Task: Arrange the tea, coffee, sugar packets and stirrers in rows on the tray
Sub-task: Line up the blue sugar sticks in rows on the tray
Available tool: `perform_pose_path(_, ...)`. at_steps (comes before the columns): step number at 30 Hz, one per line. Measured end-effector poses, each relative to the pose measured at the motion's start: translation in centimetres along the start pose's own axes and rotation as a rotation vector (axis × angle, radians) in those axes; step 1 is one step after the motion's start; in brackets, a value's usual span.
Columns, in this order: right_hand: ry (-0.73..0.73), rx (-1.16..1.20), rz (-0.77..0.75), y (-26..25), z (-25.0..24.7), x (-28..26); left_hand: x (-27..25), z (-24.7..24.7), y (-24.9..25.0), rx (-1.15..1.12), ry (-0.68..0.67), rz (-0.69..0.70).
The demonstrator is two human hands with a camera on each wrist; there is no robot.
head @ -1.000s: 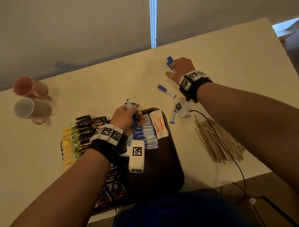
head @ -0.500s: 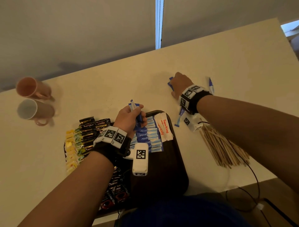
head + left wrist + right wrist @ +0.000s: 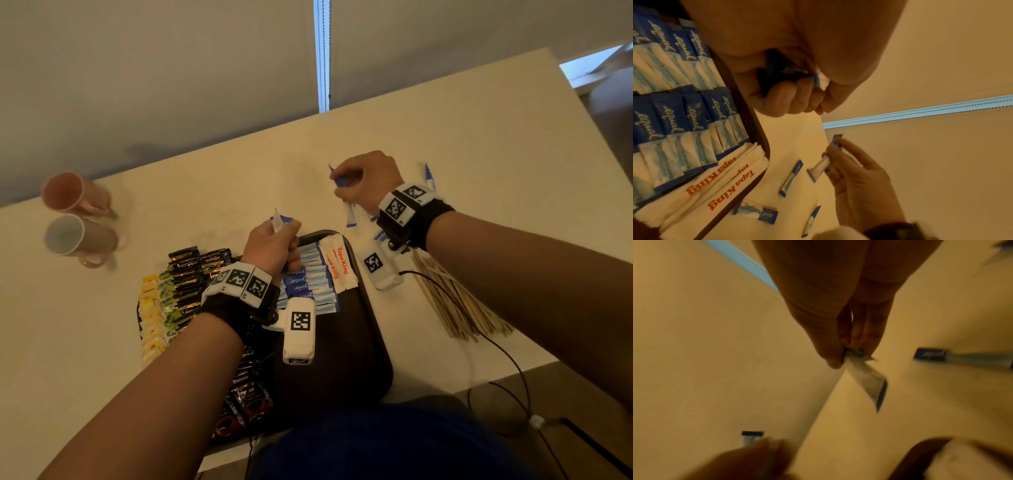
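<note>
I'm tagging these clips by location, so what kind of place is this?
Probably an office pantry or meeting room: a plain pale table against a blind-covered window, two mugs, and a tray of sweetener packets.

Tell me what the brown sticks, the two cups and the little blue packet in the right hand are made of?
The sticks look like bare, pale wood: thin, flat, matt strips in a loose pile. The two cups seem glazed ceramic, with thick walls and a smooth, soft sheen, though plastic is possible. The blue packet pinched by the right hand looks like thin printed paper, flat and bending at the end.
</note>
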State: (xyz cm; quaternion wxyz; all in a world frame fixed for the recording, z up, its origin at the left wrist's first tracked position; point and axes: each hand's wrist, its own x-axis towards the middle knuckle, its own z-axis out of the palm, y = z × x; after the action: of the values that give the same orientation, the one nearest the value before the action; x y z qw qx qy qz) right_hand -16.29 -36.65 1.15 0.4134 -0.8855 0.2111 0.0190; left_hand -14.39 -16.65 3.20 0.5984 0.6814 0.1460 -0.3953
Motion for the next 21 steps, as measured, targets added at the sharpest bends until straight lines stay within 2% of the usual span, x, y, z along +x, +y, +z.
perform_pose_path(3, -0.068, 0.342, -0.028, -2.8, 0.0, -2.7, -0.3, 0.3, 0.0, 0.037, 0.020, 0.065)
perform_pose_path(5, -0.096, 0.447, -0.004, -3.9, 0.3, -4.2, -0.5, 0.5, 0.0, 0.028, -0.009, 0.083)
perform_pose_path(10, 0.010, 0.555, 0.077, -4.0, 1.3, -5.9, -1.3, 0.6, 0.0, -0.073, -0.196, 0.063)
perform_pose_path(15, 0.056, 0.610, 0.084, -3.4, 1.8, -6.9, -1.5, 1.0, -0.1, -0.082, -0.208, 0.048)
perform_pose_path(18, 0.088, 0.547, 0.061, -2.9, 1.9, -7.1, -1.5, 1.4, -0.1, -0.140, -0.223, 0.007)
perform_pose_path(21, 0.063, 0.494, 0.029, -2.0, 1.3, -6.8, -1.3, 1.6, 0.0, -0.122, -0.232, 0.027)
